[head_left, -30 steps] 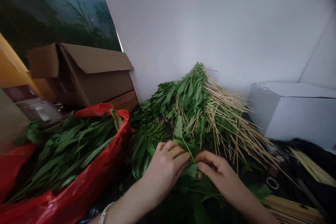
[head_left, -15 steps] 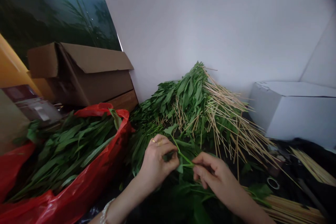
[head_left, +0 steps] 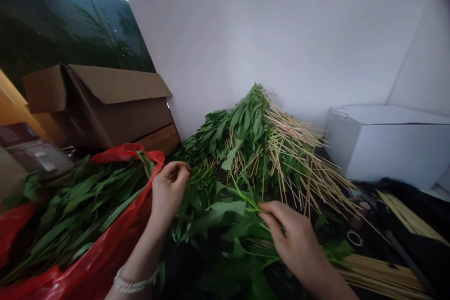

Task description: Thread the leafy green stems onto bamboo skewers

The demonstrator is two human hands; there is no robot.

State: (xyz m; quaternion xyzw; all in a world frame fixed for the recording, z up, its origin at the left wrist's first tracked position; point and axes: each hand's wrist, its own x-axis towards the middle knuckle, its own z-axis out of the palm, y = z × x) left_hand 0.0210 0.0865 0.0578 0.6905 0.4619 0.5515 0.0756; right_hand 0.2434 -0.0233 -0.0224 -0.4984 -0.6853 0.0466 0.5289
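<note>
My right hand pinches a leafy green stem between thumb and forefinger, its leaves pointing up and to the left. My left hand is apart from that stem, beside the rim of a red plastic bag. Its thumb and fingers are curled together; whether anything small is between them, I cannot make out. Long green leaves fill the bag. Beneath my hands more loose leafy stems lie on a dark surface. Ahead stands a heap of leaf bundles with thin wooden sticks poking out to the right.
An open cardboard box stands at the back left, a white box at the right by the wall. Loose sticks lie at the lower right, near a white ring. More sticks rest on black material.
My left hand has left the stem and moved left and up to the bag's edge. My right hand still holds the stem. The view has shifted slightly to the right.
</note>
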